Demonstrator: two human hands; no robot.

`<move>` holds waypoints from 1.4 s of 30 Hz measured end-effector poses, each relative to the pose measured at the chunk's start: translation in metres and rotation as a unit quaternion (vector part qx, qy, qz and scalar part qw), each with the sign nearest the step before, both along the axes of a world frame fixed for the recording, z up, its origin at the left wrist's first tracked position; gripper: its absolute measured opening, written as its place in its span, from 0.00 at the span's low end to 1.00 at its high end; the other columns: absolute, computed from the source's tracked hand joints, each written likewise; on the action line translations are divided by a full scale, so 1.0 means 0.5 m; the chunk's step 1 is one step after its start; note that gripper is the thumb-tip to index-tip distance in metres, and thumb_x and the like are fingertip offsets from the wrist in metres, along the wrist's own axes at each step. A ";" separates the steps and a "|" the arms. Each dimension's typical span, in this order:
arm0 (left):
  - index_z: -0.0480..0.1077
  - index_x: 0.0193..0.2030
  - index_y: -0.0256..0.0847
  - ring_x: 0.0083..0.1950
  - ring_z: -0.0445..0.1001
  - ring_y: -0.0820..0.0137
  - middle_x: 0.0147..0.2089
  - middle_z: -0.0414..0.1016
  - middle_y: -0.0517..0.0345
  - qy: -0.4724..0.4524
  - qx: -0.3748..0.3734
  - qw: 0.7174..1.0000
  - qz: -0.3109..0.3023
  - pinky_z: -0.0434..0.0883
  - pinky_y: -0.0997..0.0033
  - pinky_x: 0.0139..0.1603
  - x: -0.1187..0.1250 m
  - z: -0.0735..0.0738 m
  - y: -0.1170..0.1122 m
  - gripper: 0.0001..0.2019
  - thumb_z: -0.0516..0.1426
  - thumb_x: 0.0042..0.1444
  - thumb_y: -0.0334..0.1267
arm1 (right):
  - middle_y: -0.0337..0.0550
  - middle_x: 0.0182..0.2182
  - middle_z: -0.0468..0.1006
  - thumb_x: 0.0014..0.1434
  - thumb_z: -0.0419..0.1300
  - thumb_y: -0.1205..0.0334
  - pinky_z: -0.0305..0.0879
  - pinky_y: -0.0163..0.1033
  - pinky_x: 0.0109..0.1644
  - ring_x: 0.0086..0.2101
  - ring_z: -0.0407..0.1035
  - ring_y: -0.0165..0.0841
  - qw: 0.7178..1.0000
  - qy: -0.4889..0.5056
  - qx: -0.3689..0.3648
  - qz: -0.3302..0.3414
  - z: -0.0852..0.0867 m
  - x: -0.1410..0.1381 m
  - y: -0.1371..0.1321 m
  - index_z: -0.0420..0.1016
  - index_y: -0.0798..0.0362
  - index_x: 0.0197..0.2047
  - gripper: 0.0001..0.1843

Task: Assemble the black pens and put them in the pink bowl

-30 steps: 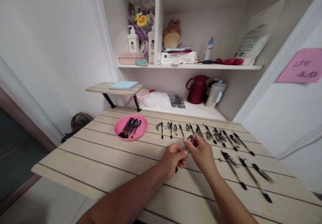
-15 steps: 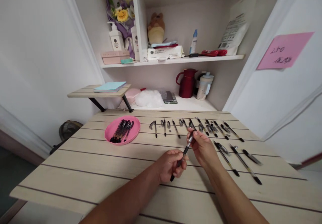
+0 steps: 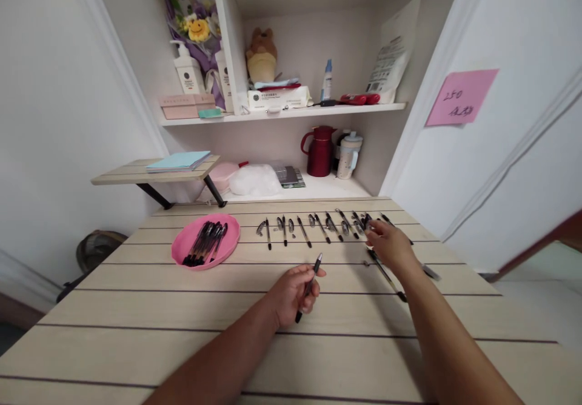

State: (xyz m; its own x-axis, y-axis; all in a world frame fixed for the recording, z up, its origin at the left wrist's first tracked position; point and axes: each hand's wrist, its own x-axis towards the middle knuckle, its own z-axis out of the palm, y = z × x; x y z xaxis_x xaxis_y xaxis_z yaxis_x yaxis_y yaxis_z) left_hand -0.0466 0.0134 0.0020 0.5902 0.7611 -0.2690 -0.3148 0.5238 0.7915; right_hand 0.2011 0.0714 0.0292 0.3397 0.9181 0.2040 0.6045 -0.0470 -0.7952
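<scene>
My left hand [image 3: 297, 293] is closed around a black pen [image 3: 311, 285], its silver tip pointing up and away. My right hand [image 3: 393, 248] is over the right end of a row of pens, its fingertips pinched together among dark pen parts; whether they grip one is hidden. Just below its fingers lies another long pen [image 3: 387, 276] with a dark end. Across the table, several black pens [image 3: 304, 232] lie spaced apart, with clear caps [image 3: 291, 225] beside some. At left, a pink tray [image 3: 231, 244] holds a bundle of assembled-looking black pens [image 3: 207, 242].
A small raised shelf [image 3: 131, 171] with blue paper [image 3: 179, 161] stands at the table's back left. Behind the table, a white cabinet holds a red jug [image 3: 321, 153], a pale cup [image 3: 349, 157] and a white plastic bag [image 3: 255, 180]. A pink note [image 3: 462, 97] hangs on the right.
My right hand has left the pen in my left hand and moved right to the row of pens. The pen's tip end now shows bare. The view has shifted somewhat to the right.
</scene>
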 end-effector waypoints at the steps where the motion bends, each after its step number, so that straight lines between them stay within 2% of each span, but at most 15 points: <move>1: 0.65 0.42 0.37 0.14 0.55 0.81 0.22 0.65 0.63 0.002 -0.001 1.000 0.002 0.45 0.79 0.15 0.000 0.000 0.000 0.14 0.54 0.51 0.42 | 0.43 0.27 0.76 0.51 0.53 0.59 0.61 0.36 0.29 0.25 0.71 0.34 0.998 -0.062 -0.026 0.012 -0.004 -0.001 -0.003 0.72 0.57 0.44 0.18; 4: 0.65 0.42 0.37 0.14 0.56 0.81 0.22 0.65 0.63 0.006 -0.002 1.000 0.004 0.46 0.79 0.15 0.001 0.003 0.001 0.14 0.54 0.51 0.41 | 0.49 0.30 0.78 0.51 0.52 0.62 0.60 0.36 0.32 0.30 0.72 0.36 0.974 -0.208 -0.088 0.035 -0.026 -0.029 -0.014 0.73 0.57 0.42 0.16; 6: 0.65 0.43 0.37 0.14 0.56 0.81 0.22 0.65 0.64 0.009 -0.002 1.000 0.007 0.46 0.79 0.15 0.001 0.004 0.000 0.14 0.55 0.51 0.41 | 0.52 0.30 0.78 0.50 0.52 0.65 0.59 0.36 0.33 0.33 0.71 0.39 0.960 -0.256 -0.108 0.039 -0.043 -0.052 -0.021 0.75 0.57 0.36 0.12; 10: 0.65 0.42 0.36 0.14 0.55 0.82 0.22 0.65 0.64 0.017 0.002 1.000 0.014 0.47 0.79 0.15 0.002 0.008 -0.003 0.14 0.55 0.51 0.41 | 0.57 0.29 0.77 0.48 0.54 0.67 0.57 0.37 0.33 0.34 0.71 0.41 0.954 -0.272 -0.118 0.043 -0.062 -0.075 -0.029 0.74 0.58 0.30 0.08; 13: 0.65 0.39 0.36 0.14 0.56 0.82 0.22 0.65 0.64 0.022 0.002 1.000 0.022 0.47 0.79 0.15 0.005 0.010 -0.005 0.12 0.55 0.50 0.41 | 0.57 0.30 0.77 0.51 0.55 0.61 0.57 0.38 0.32 0.33 0.70 0.41 0.956 -0.271 -0.111 0.030 -0.052 -0.076 -0.034 0.73 0.58 0.30 0.10; 15: 0.65 0.38 0.36 0.14 0.56 0.82 0.22 0.65 0.63 0.027 0.003 0.999 0.029 0.47 0.79 0.15 0.008 0.010 -0.006 0.12 0.55 0.50 0.42 | 0.53 0.27 0.76 0.54 0.52 0.56 0.57 0.38 0.31 0.30 0.69 0.39 0.974 -0.207 -0.081 0.037 -0.041 -0.085 -0.041 0.72 0.56 0.28 0.14; 17: 0.64 0.37 0.37 0.14 0.57 0.82 0.22 0.65 0.64 0.030 0.006 0.999 0.037 0.47 0.79 0.15 0.012 0.009 -0.007 0.12 0.55 0.50 0.42 | 0.47 0.23 0.74 0.56 0.48 0.50 0.56 0.36 0.28 0.24 0.67 0.35 0.994 -0.049 -0.048 0.089 -0.034 -0.108 -0.051 0.71 0.55 0.26 0.19; 18: 0.64 0.37 0.37 0.14 0.57 0.82 0.21 0.65 0.64 0.031 0.009 0.999 0.041 0.47 0.79 0.15 0.014 0.008 -0.007 0.12 0.55 0.49 0.42 | 0.44 0.21 0.72 0.56 0.48 0.47 0.56 0.36 0.27 0.22 0.64 0.32 0.990 0.050 -0.039 0.126 -0.033 -0.123 -0.057 0.70 0.54 0.26 0.21; 20: 0.64 0.37 0.37 0.14 0.57 0.82 0.21 0.65 0.64 0.033 0.018 0.998 0.050 0.48 0.79 0.15 0.018 0.007 -0.008 0.12 0.56 0.49 0.42 | 0.39 0.18 0.69 0.52 0.52 0.43 0.55 0.34 0.24 0.19 0.61 0.30 0.960 0.208 -0.034 0.184 -0.035 -0.155 -0.068 0.69 0.54 0.25 0.22; 22: 0.63 0.36 0.37 0.14 0.57 0.82 0.21 0.65 0.65 0.037 0.026 0.997 0.059 0.49 0.79 0.15 0.022 0.007 -0.010 0.12 0.56 0.48 0.42 | 0.37 0.17 0.67 0.46 0.58 0.43 0.54 0.33 0.24 0.19 0.59 0.28 0.939 0.285 -0.021 0.192 -0.039 -0.180 -0.076 0.68 0.54 0.24 0.21; 24: 0.63 0.35 0.37 0.13 0.57 0.82 0.21 0.65 0.65 0.045 0.033 0.996 0.066 0.50 0.79 0.14 0.027 0.006 -0.012 0.12 0.56 0.48 0.42 | 0.35 0.15 0.66 0.42 0.62 0.44 0.53 0.33 0.24 0.18 0.57 0.27 0.933 0.315 -0.008 0.176 -0.041 -0.195 -0.081 0.67 0.54 0.22 0.21; 32: 0.63 0.35 0.37 0.12 0.55 0.83 0.21 0.65 0.65 0.077 0.054 0.992 0.079 0.47 0.80 0.13 0.034 -0.001 -0.013 0.14 0.55 0.50 0.47 | 0.37 0.13 0.68 0.43 0.63 0.47 0.53 0.34 0.24 0.18 0.57 0.26 0.902 0.386 -0.028 0.194 -0.039 -0.200 -0.088 0.68 0.55 0.21 0.19; 38: 0.62 0.35 0.38 0.12 0.54 0.83 0.21 0.65 0.65 0.048 0.054 0.996 0.056 0.46 0.80 0.13 0.028 0.001 -0.008 0.16 0.54 0.51 0.50 | 0.36 0.15 0.68 0.46 0.61 0.45 0.54 0.33 0.22 0.17 0.59 0.26 0.843 0.476 -0.041 0.245 -0.037 -0.210 -0.093 0.71 0.56 0.30 0.20; 42: 0.63 0.35 0.37 0.12 0.53 0.83 0.21 0.65 0.64 0.059 0.057 0.995 0.052 0.46 0.80 0.13 0.029 0.005 -0.010 0.15 0.54 0.51 0.49 | 0.33 0.12 0.64 0.46 0.62 0.46 0.51 0.32 0.20 0.14 0.56 0.25 0.849 0.463 -0.052 0.249 -0.043 -0.209 -0.091 0.68 0.55 0.24 0.19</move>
State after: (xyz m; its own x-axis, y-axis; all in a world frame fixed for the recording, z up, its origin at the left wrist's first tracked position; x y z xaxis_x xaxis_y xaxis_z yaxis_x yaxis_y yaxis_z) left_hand -0.0319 0.0083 0.0043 0.4756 0.8464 -0.2396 -0.2652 0.3977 0.8784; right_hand 0.0968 0.0258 0.0078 -0.1255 0.9916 -0.0300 -0.3112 -0.0681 -0.9479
